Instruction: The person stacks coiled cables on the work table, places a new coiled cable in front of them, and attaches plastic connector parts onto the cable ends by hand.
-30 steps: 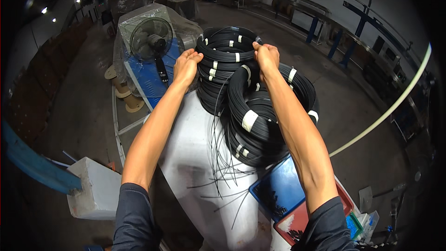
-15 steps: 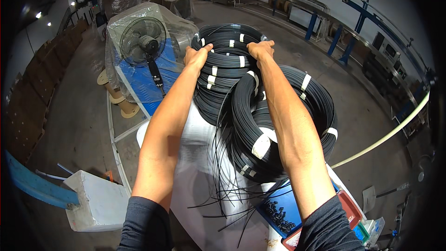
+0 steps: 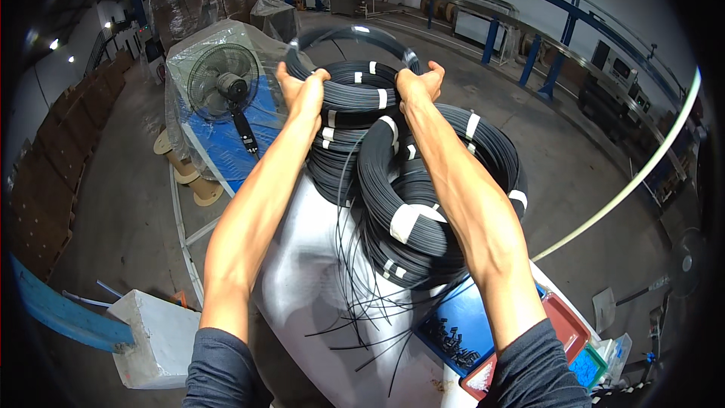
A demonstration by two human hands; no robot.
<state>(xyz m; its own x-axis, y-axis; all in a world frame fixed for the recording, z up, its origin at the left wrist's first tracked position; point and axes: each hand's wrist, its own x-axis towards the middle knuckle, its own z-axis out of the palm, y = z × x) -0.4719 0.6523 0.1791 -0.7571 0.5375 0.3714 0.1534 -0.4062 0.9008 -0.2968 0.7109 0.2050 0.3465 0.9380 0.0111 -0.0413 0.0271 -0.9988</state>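
Observation:
Both my hands grip the top coil of black cable [image 3: 352, 97], which is tied with white tape bands. My left hand [image 3: 303, 95] is closed around its left side, and my right hand [image 3: 417, 86] around its right side. The coil's far side is raised and tilted above a stack of similar coils [image 3: 330, 174]. Right of that stack, a tilted coil [image 3: 375, 170] leans against more black coils [image 3: 495, 147]. Loose cable ends [image 3: 355, 298] trail down over the white tabletop [image 3: 302, 287].
A blue tray [image 3: 472, 306] with small black parts lies at the near right, beside a red tray [image 3: 563, 325] and a green tray [image 3: 596, 378]. A fan [image 3: 226, 83] stands at the far left near wooden spools [image 3: 205, 191]. A pale hose [image 3: 627, 219] arcs on the right.
The top coil has come up off the stack, its far side tilting upward, with both hands still on it. The coils underneath show more. The whole view has shifted slightly.

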